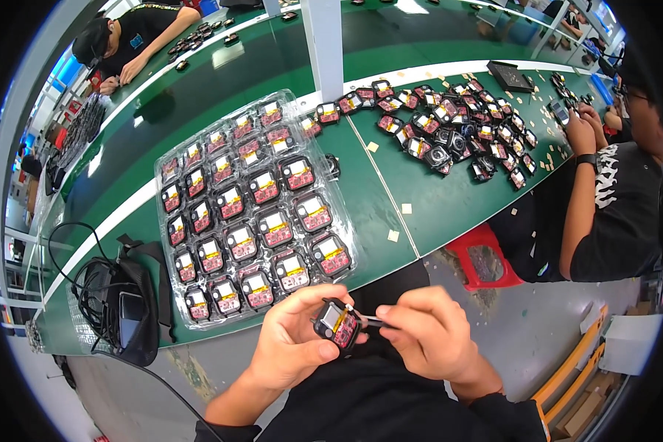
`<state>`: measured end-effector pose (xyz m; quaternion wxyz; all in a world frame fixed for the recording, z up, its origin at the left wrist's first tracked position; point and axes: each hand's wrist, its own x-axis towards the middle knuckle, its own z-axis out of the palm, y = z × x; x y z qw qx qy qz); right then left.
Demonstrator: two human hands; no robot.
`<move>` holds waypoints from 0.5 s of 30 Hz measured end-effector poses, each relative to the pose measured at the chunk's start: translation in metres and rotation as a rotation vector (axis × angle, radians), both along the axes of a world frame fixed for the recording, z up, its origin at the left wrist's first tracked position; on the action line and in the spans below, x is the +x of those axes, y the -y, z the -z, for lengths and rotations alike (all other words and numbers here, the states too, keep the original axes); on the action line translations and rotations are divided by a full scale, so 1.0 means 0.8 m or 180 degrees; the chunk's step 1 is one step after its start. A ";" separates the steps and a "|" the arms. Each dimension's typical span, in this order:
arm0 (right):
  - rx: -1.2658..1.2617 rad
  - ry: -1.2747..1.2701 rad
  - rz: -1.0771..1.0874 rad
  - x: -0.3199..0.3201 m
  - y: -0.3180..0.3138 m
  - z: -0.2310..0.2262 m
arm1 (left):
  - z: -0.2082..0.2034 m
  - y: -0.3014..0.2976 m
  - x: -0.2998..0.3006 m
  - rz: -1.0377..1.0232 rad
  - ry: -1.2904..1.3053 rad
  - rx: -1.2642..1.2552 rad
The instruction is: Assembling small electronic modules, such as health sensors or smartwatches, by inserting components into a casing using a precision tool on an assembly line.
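Nearest, over the person's lap, the left hand [295, 346] is curled around a small square gadget [337, 324] with a red board and a yellow strip showing inside, thumb and fingers pinching its edges. Just to the right, the right hand [427, 331] is closed on thin tweezers [368, 320] whose tip touches the gadget's right side.

A little farther, on the green table [420, 199], lies a clear plastic tray [254, 210] filled with rows of the same gadgets, each in its own pocket. To the near left of the tray sits a black bag [121, 298] with a black cable looped over it.

Farther right, a loose heap of gadgets [449, 121] spreads across the table, with small pale paper bits scattered about it. A co-worker in a black shirt [619, 206] sits at the right, both hands raised near the heap, beside a red stool [482, 258]. At the far left another person [125, 40] leans over the far table.
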<state>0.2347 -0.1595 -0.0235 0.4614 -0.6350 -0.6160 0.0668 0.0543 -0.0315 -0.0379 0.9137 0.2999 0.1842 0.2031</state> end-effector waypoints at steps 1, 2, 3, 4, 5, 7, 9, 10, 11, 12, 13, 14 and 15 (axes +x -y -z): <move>0.0220 0.0206 -0.0034 -0.002 -0.001 0.006 | 0.005 0.002 -0.001 -0.0004 -0.0002 -0.0004; 0.0458 0.0235 0.0094 -0.008 -0.005 0.013 | 0.015 0.003 -0.003 -0.0071 -0.0042 0.0262; 0.0458 0.0231 0.0088 -0.009 -0.005 0.018 | 0.019 0.004 -0.003 -0.0136 -0.0082 0.0528; 0.0492 0.0434 0.0140 -0.010 -0.005 0.021 | 0.017 0.005 -0.002 -0.0153 -0.0093 0.0485; 0.0521 0.0638 0.0190 -0.010 -0.005 0.024 | 0.015 0.006 -0.001 -0.0161 -0.0097 0.0480; 0.0547 0.0770 0.0215 -0.009 -0.004 0.027 | 0.014 0.008 0.000 -0.0280 -0.0153 0.0432; 0.0578 0.0900 0.0249 -0.009 -0.004 0.028 | 0.012 0.009 0.001 -0.0292 -0.0114 0.0410; 0.0558 0.0899 0.0268 -0.010 -0.004 0.028 | 0.012 0.009 0.002 -0.0302 -0.0071 0.0389; 0.0540 0.0898 0.0284 -0.010 -0.004 0.028 | 0.014 0.010 0.000 -0.0306 -0.0073 0.0390; 0.0542 0.0897 0.0280 -0.010 -0.004 0.027 | 0.019 0.011 -0.001 -0.0286 -0.0135 0.0504; 0.0549 0.0880 0.0260 -0.011 -0.004 0.026 | 0.021 0.011 -0.002 -0.0267 -0.0197 0.0616; 0.0549 0.0866 0.0247 -0.011 -0.004 0.025 | 0.019 0.012 -0.001 -0.0262 -0.0196 0.0612; 0.0544 0.0867 0.0251 -0.011 -0.005 0.027 | 0.015 0.013 0.001 -0.0255 -0.0162 0.0493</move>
